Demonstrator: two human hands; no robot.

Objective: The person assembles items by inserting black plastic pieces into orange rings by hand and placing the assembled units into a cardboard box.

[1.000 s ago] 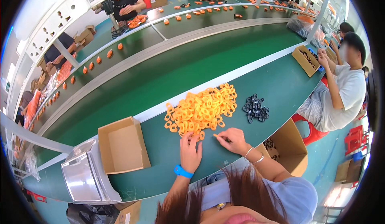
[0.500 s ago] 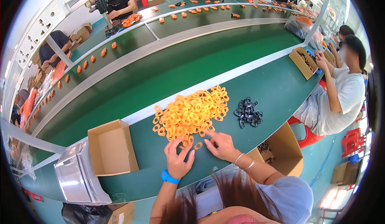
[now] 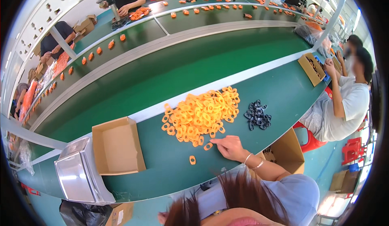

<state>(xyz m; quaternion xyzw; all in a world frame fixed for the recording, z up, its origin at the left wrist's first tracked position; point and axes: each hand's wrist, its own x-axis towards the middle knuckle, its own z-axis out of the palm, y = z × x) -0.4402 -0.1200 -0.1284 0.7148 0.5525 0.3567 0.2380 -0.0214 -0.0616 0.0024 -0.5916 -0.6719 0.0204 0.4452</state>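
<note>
My right hand (image 3: 230, 148) reaches in over the green table, its index finger stretched out and the other fingers curled under. Its fingertip is at a small orange oval ring (image 3: 208, 146) by the near edge of the pile; whether it touches is unclear. Nothing shows in its grasp. A heap of orange oval rings (image 3: 200, 116) lies just beyond. One loose orange ring (image 3: 192, 160) lies apart, nearer to me. At the lower edge beside the hair, a small skin-toned patch (image 3: 163, 218) may be part of my left hand; its fingers cannot be made out.
Small black parts (image 3: 257, 115) lie right of the heap. An open cardboard box (image 3: 121, 149) and a silver metal device (image 3: 75, 173) stand at left. Another box (image 3: 298, 149) sits below the right table edge. A green conveyor (image 3: 170, 74) runs beyond; a co-worker (image 3: 344, 92) sits at right.
My left hand has withdrawn from the heap toward the lower edge. One orange ring now lies apart, nearer to me. My right hand stays by the heap's near edge. The view has shifted slightly.
</note>
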